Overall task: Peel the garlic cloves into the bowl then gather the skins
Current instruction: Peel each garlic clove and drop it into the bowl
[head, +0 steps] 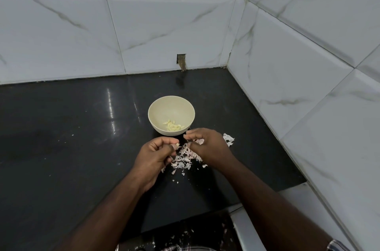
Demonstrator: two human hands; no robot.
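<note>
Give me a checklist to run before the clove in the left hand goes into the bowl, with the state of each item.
1. Clove held: the left hand pinches a small pale garlic clove at its fingertips. Ok.
2. Clove fully peeled: too small to tell whether skin remains. Cannot tell.
3. Right hand free of the clove: its fingers are curled close to the clove, seemingly on a scrap of skin. Cannot tell.
4. Round cream bowl upright and open on the glossy black countertop, just beyond the hands. Ok.
5. Bowl holds only peeled cloves: no skins visible inside. Ok.
6. Papery pinkish-white skins gathered: scattered under the hands, another patch to the right. Not ok.
</note>
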